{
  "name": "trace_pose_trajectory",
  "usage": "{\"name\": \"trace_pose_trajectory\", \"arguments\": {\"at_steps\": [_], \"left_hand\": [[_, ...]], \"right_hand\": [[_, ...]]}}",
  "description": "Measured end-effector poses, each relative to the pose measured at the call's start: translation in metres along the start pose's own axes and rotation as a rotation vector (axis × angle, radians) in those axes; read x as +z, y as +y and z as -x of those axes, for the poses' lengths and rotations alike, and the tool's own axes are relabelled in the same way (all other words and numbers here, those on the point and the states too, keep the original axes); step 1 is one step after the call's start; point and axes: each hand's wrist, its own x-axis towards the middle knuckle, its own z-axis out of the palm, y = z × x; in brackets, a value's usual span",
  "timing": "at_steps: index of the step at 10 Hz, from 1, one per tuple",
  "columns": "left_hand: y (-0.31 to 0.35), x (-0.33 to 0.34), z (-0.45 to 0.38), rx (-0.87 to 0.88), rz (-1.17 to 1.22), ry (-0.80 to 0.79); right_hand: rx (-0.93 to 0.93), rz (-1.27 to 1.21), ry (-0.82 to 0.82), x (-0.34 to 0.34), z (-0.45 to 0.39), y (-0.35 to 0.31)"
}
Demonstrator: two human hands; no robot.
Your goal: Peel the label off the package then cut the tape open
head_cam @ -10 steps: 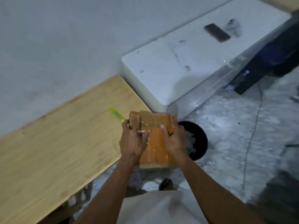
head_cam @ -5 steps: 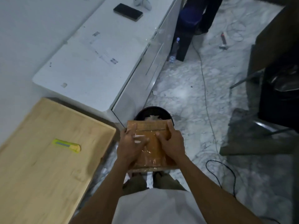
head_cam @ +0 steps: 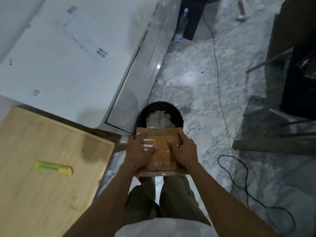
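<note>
Package (head_cam: 160, 151): held over the bin (head_cam: 159, 115), off the tabletop (head_cam: 51, 151).
Label (head_cam: 148, 144): white scrap remained under the left hand (head_cam: 138, 151) fingers.
Right hand (head_cam: 183, 151): fingers gripped the package.
Cutter (head_cam: 53, 169): lay unused; tape apparently uncut.

Bare forearms, no sleeves; white top (head_cam: 164, 226) at 6 o'clock; olive-green trousers (head_cam: 171, 197) just above it.

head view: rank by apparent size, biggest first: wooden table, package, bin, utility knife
1. wooden table, though cut off by the frame
2. package and bin: look alike; the package is nearer the camera and hides part of the bin, so unranked
3. utility knife, smallest
</note>
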Motion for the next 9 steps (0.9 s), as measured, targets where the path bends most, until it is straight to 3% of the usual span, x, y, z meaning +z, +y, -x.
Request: {"name": "trace_pose_trajectory", "arguments": {"at_steps": [2, 6, 9], "left_hand": [[0.004, 0.026, -0.076, -0.104, 0.013, -0.037], [-0.011, 0.077, -0.217, -0.181, -0.056, -0.027], [-0.012, 0.088, -0.24, -0.195, -0.092, -0.014]], "right_hand": [[0.006, 0.085, -0.123, 0.004, -0.082, 0.013], [-0.031, 0.172, -0.211, 0.038, -0.226, 0.035], [0.018, 0.122, -0.195, 0.054, -0.258, 0.041]]}}
